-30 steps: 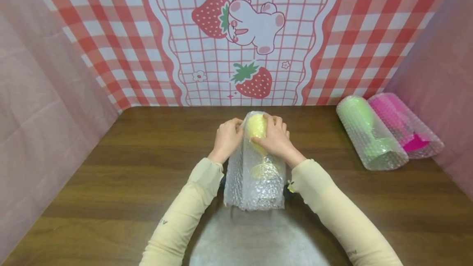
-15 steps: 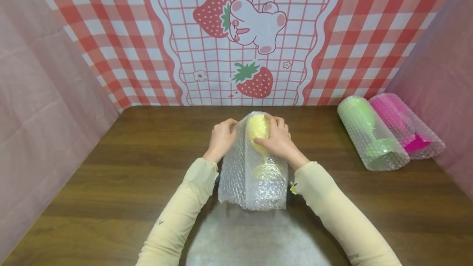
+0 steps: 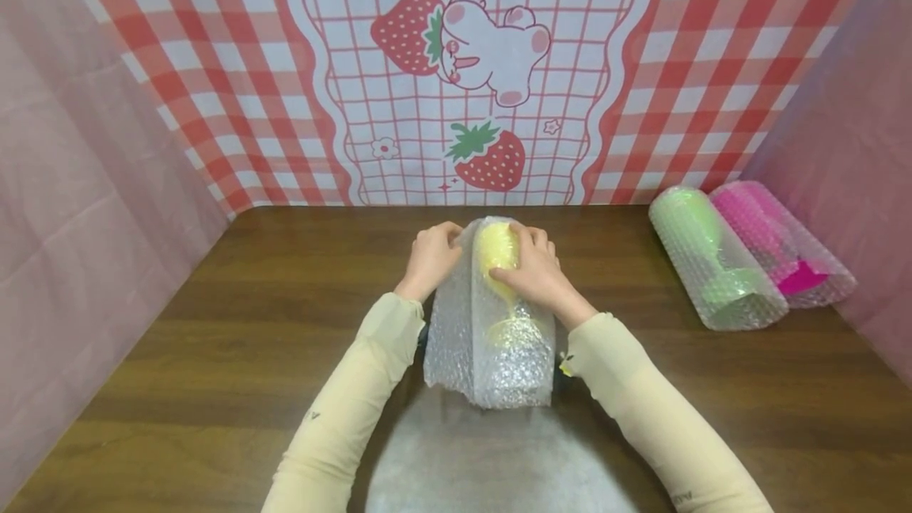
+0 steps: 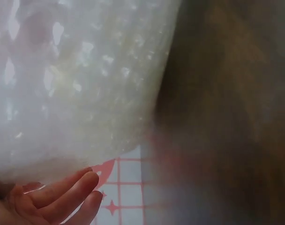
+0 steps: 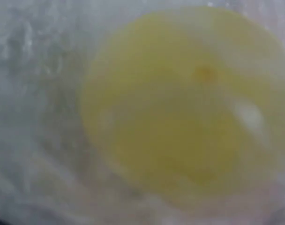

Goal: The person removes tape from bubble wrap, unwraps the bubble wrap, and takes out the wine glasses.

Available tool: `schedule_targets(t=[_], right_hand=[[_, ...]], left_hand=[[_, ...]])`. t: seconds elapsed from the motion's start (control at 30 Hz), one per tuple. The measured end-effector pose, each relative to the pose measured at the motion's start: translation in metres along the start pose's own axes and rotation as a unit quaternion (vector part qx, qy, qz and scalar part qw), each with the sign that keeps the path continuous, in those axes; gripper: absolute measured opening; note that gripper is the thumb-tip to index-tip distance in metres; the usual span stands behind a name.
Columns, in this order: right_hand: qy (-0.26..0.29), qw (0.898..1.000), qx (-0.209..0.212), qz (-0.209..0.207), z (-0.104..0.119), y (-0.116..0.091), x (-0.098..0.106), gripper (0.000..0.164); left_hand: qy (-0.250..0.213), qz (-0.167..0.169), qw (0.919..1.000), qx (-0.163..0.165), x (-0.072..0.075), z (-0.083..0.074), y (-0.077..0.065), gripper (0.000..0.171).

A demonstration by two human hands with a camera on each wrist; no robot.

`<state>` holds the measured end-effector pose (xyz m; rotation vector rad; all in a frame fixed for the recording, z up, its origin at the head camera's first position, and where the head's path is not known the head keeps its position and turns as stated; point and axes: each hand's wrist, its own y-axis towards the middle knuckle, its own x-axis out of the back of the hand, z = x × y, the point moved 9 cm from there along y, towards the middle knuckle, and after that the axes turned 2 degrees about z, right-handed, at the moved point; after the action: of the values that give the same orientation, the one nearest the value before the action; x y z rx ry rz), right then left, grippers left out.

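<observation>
A yellow goblet lies inside clear bubble wrap at the middle of the table, its bowl toward the back and its foot toward the front. My right hand grips the wrapped bowl from the right, thumb across the top. On the other side, my left hand pinches the far corner of a loose flap of the wrap, which slopes down to the left. In the left wrist view the fingers show at the edge of the wrap. Close up in the right wrist view, the goblet's round yellow foot shows blurred through the wrap.
Two more goblets in bubble wrap, one green and one pink, lie side by side at the back right of the wooden table. A checked strawberry cloth hangs behind, with pink curtains at both sides.
My left hand has moved left with the flap, opening it out from the goblet, then slightly back to the right. My right hand keeps its grip on the wrapped bowl.
</observation>
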<state>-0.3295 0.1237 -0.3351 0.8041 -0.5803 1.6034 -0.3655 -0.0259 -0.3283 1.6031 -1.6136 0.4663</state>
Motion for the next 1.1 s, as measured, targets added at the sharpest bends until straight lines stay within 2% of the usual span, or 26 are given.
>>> schedule_targets(t=[0.13,0.4,0.6,0.73,1.1], right_hand=[[-0.007,1.000,0.004,0.000,0.002,0.001,0.000,0.084],[-0.008,1.000,0.008,0.003,0.005,0.003,0.000,0.083],[-0.001,1.000,0.007,0.006,0.005,0.002,-0.001,0.082],[0.003,1.000,0.009,0.005,0.006,0.001,-0.002,0.081],[0.014,1.000,0.012,0.009,0.002,0.000,0.000,0.080]], left_hand=[[0.002,0.007,0.9999,-0.011,-0.005,-0.007,0.008,0.029],[-0.003,0.007,0.9999,-0.008,-0.008,-0.011,0.017,0.027],[0.000,0.008,0.9999,0.007,-0.007,-0.004,0.017,0.029],[0.013,-0.003,0.9999,0.008,-0.005,0.000,0.017,0.034],[-0.001,-0.027,0.9994,0.024,0.001,0.007,0.016,0.033]])
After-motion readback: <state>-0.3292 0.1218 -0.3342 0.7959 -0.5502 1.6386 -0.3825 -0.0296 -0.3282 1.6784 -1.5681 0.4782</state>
